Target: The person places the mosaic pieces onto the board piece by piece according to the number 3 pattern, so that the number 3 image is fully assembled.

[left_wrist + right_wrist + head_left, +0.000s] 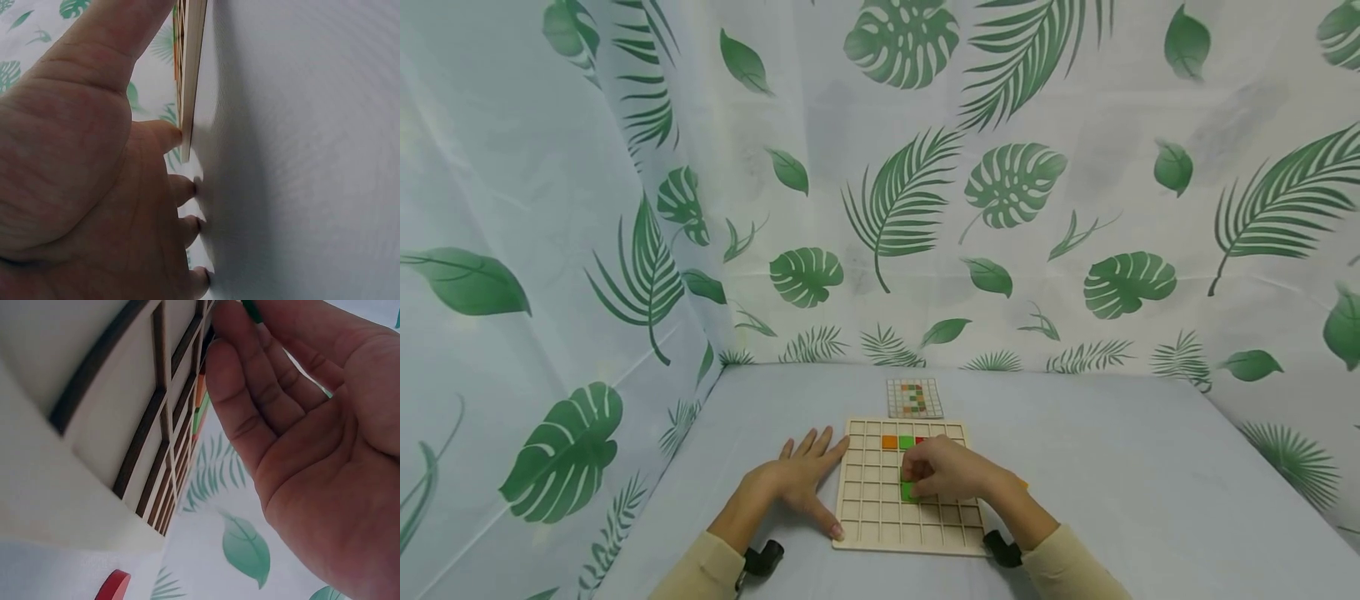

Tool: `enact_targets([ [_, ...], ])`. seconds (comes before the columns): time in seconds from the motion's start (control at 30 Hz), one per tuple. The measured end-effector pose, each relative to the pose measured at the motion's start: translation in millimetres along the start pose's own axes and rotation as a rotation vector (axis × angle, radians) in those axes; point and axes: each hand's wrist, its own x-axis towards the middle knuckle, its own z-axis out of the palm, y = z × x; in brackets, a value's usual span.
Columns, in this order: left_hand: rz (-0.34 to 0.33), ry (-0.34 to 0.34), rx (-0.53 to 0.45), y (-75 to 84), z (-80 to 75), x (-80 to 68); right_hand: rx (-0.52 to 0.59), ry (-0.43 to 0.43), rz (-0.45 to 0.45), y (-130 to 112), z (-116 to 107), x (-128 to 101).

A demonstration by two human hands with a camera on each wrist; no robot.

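A wooden grid board [868,535] lies flat on the table, with an orange tile [890,442], a green tile [906,442] and a red tile [921,442] in one of its far rows. My left hand [801,482] has its fingers spread; thumb and index finger touch the board's left edge. Over the board's middle, my right hand [951,471] pinches another green tile [909,492] between thumb and fingers. A sliver of that tile's green [252,310] shows at the fingertips in the right wrist view. The right hand hides some cells behind it.
Beyond the board lies a small card [914,398] printed with a grid of coloured squares. An orange piece [1024,483] peeks out behind the right wrist. In the right wrist view, a red piece [114,585] rests beside the board. Leaf-patterned cloth [925,217] hangs around the table.
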Motion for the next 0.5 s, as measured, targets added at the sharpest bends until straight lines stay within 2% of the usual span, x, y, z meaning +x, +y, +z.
enact_targets([
  [0.5, 0.004, 0.002, 0.002, -1.2, 0.9, -0.2, -0.080, 0.023, 0.026, -5.6, 1.6, 0.5],
])
